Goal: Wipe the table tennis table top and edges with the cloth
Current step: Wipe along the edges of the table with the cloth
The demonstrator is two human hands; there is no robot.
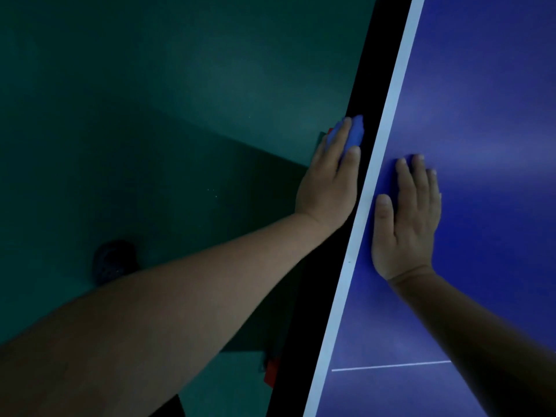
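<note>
The blue worktop [481,115] shows no visible dirt; its black side edge [355,206] is being wiped now. The left hand [328,182] presses the blue cloth [355,130] there, fingers curled around it. The right hand [406,224] lies flat, fingers straight, on top.

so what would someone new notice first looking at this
Probably the blue table top filling the right side, with its white border line slanting across. Next, the two hands at centre: the right hand lies flat on the top, while the left hand presses a blue cloth against the table's dark side edge.
</note>
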